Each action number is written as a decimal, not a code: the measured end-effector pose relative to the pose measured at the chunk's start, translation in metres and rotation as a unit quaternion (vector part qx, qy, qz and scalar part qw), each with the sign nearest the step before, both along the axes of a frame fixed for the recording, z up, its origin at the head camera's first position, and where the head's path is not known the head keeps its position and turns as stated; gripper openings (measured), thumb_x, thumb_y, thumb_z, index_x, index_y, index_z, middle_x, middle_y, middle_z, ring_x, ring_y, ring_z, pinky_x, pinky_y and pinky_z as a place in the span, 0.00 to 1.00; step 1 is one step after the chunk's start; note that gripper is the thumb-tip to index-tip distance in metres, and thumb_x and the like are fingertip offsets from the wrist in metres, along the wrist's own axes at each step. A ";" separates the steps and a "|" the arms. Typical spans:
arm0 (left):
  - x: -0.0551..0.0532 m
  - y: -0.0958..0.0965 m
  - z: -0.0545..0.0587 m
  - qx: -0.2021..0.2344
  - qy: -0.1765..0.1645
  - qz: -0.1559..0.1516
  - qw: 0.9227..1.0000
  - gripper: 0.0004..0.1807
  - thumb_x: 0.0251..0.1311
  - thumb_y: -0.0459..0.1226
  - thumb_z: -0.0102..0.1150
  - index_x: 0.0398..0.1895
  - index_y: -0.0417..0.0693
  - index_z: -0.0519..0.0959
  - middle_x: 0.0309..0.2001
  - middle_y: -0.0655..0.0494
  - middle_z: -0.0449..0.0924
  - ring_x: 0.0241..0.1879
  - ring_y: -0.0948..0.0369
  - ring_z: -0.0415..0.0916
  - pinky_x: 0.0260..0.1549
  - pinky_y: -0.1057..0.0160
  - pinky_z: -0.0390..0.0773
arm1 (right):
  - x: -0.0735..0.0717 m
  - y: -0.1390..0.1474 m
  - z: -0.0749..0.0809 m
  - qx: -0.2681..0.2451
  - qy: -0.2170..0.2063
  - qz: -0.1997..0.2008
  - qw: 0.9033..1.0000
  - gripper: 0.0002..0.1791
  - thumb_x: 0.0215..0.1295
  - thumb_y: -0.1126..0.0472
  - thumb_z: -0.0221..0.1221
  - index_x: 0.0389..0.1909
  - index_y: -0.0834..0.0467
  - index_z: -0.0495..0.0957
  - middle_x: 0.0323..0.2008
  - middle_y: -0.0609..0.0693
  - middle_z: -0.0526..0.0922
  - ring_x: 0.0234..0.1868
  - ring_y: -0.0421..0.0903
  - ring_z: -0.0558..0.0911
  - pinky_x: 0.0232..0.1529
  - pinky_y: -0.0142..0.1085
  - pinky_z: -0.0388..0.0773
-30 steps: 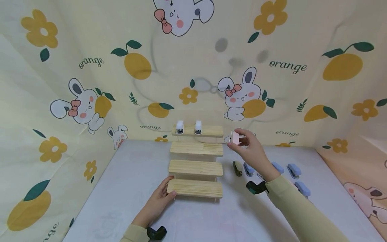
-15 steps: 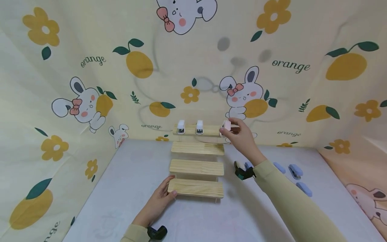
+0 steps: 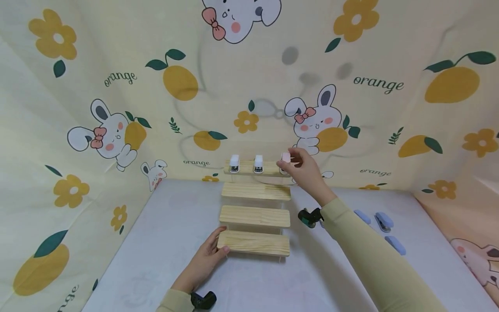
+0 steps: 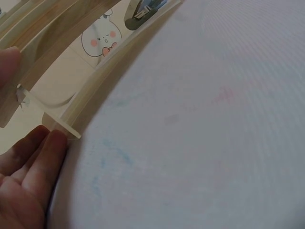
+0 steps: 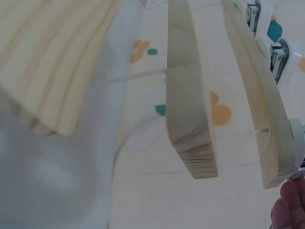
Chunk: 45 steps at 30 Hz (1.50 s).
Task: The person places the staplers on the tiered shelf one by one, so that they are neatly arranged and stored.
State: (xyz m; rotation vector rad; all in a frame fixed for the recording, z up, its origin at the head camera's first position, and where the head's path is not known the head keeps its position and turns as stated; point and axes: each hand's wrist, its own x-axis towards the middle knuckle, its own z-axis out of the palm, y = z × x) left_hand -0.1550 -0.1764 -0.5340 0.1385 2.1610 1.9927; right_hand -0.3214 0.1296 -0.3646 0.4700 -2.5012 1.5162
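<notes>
A wooden rack with stepped shelves (image 3: 253,242) stands on the table in the head view. My left hand (image 3: 200,264) grips the left end of its lowest shelf, the thumb over the board and the fingers (image 4: 45,160) beneath, by a clear support. At the right end of the top shelf, my right hand (image 3: 308,173) pinches a pale pink stapler (image 3: 286,157) between thumb and fingers. Its lower part overlaps the shelf and is partly hidden by the thumb. To its left on that shelf are two white staplers (image 3: 234,163), turned end-on.
Several blue staplers (image 3: 383,220) lie on the table to the right, some hidden behind the right sleeve (image 3: 362,242). A dark-based stapler (image 4: 140,19) shows beyond the rack in the left wrist view. A printed cloth backdrop (image 3: 249,78) rises right behind the rack.
My right hand has carried the pink stapler leftward and a little up, from beside the rack to the top shelf's right end. The left hand keeps its grip on the lowest shelf.
</notes>
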 end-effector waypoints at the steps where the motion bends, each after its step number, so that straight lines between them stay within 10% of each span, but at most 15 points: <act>1: 0.000 0.000 0.000 0.000 0.000 0.000 1.000 0.39 0.63 0.46 0.62 0.74 0.58 0.55 0.74 0.48 0.53 0.71 0.54 0.53 0.66 0.60 0.59 | 0.000 0.000 0.000 0.001 0.000 0.000 1.000 0.45 0.55 0.36 0.65 0.64 0.61 0.66 0.54 0.54 0.74 0.53 0.50 0.72 0.56 0.44 0.72; 32: -0.002 0.000 -0.005 0.008 -0.002 -0.003 1.000 0.40 0.61 0.47 0.63 0.74 0.59 0.55 0.74 0.50 0.53 0.71 0.55 0.52 0.66 0.61 0.59 | 0.009 0.017 -0.012 0.042 -0.042 0.015 0.998 0.46 0.56 0.36 0.65 0.70 0.54 0.60 0.63 0.54 0.68 0.57 0.54 0.71 0.54 0.49 0.76; 45: -0.002 0.000 -0.002 0.011 -0.001 -0.003 1.000 0.40 0.63 0.47 0.62 0.75 0.57 0.53 0.75 0.49 0.50 0.72 0.53 0.51 0.67 0.56 0.58 | 0.033 0.053 -0.053 0.092 -0.079 0.010 0.993 0.47 0.54 0.32 0.63 0.69 0.52 0.62 0.63 0.53 0.70 0.56 0.53 0.73 0.54 0.50 0.75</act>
